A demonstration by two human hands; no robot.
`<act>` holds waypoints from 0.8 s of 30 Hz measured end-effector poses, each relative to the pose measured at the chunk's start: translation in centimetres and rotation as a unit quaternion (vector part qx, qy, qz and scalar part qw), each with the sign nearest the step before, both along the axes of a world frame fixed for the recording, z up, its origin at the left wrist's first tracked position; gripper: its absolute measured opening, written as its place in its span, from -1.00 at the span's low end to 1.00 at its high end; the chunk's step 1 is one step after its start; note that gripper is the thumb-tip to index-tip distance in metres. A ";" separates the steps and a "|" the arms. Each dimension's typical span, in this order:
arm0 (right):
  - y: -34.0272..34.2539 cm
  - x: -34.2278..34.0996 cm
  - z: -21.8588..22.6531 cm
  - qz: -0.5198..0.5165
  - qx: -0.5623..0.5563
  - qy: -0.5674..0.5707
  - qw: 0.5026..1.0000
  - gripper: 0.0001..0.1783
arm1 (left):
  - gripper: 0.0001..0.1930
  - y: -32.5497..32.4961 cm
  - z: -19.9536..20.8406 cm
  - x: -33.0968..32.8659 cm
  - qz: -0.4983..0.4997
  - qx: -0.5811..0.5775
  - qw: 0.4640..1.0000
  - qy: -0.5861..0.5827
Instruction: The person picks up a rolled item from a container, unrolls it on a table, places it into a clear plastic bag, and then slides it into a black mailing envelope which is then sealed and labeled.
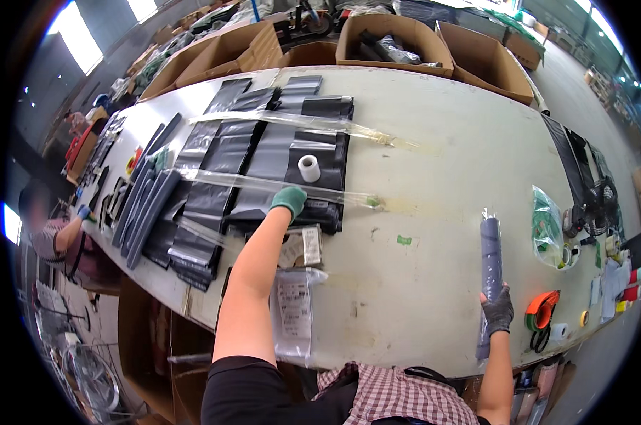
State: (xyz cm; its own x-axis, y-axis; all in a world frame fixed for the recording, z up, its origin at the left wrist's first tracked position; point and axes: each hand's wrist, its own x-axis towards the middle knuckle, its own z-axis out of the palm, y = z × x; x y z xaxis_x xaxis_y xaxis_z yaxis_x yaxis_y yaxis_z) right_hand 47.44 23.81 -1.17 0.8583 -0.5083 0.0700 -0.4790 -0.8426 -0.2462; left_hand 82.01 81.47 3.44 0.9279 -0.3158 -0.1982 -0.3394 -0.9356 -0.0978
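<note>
My left hand (289, 201), in a green glove, reaches over the stacked black plastic bags (246, 195). Its fingers are curled at the clear plastic strip (335, 195) lying across them; what they pinch is hidden. A white roll (309, 168) stands on the bags just beyond that hand. On the right, my right hand (497, 309), in a dark grey glove, is closed round a grey roll in clear plastic wrap (490, 255), which lies lengthwise on the table. Below my left forearm are a labelled clear plastic packet (292, 312) and paper labels (310, 244).
Cardboard boxes (395, 42) line the table's far edge (448, 79). At right lie a clear bag with green contents (546, 227), an orange ring (542, 309), scissors (541, 338) and a small fan (604, 195). Grey rolls (150, 212) lie left, near another person's blue-gloved hand (85, 212).
</note>
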 end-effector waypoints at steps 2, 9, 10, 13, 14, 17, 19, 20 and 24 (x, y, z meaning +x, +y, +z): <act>-0.5 -1.1 0.3 -0.024 -0.053 0.020 0.998 -0.06 | -0.85 -1.7 -0.1 1.2 -0.043 -0.035 0.998 -0.030; 17.3 15.3 7.6 0.277 0.233 -0.186 0.913 -0.63 | -0.86 -0.2 -1.1 1.1 -0.074 -0.064 0.995 -0.029; 20.1 18.7 7.0 0.333 0.316 -0.153 0.875 -0.68 | -0.85 -0.5 -0.2 1.1 -0.104 -0.085 0.991 -0.004; 29.4 28.5 8.0 0.364 0.321 -0.009 0.875 -0.61 | -0.84 0.6 -0.1 0.5 -0.107 -0.134 0.985 -0.004; 31.8 31.5 7.7 0.358 0.329 -0.027 0.874 -0.56 | -0.84 0.9 -0.4 0.3 -0.098 -0.148 0.984 -0.013; 37.3 38.4 5.2 0.356 0.300 -0.109 0.878 -0.38 | -0.88 0.9 -1.3 0.7 -0.104 -0.159 0.980 -0.056; 39.6 40.1 4.1 0.343 0.241 -0.121 0.900 -0.35 | -0.91 0.1 -1.2 1.2 -0.077 -0.127 0.988 -0.051; 40.1 40.7 3.8 0.335 0.210 -0.129 0.910 -0.34 | -0.93 -0.2 -0.8 1.2 -0.066 -0.137 0.987 -0.055; 41.3 41.1 6.9 0.373 0.245 0.078 0.891 -0.39 | -0.89 1.1 1.5 -0.3 -0.173 -0.221 0.951 -0.130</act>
State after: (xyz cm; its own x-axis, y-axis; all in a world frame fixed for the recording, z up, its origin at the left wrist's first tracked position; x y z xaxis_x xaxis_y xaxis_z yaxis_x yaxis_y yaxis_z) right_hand 88.53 65.16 5.69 0.9502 0.2718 -0.1523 0.1099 -0.7500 -0.6523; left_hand 81.71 82.53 4.96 0.7531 -0.6098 0.2470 -0.6521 -0.7418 0.1568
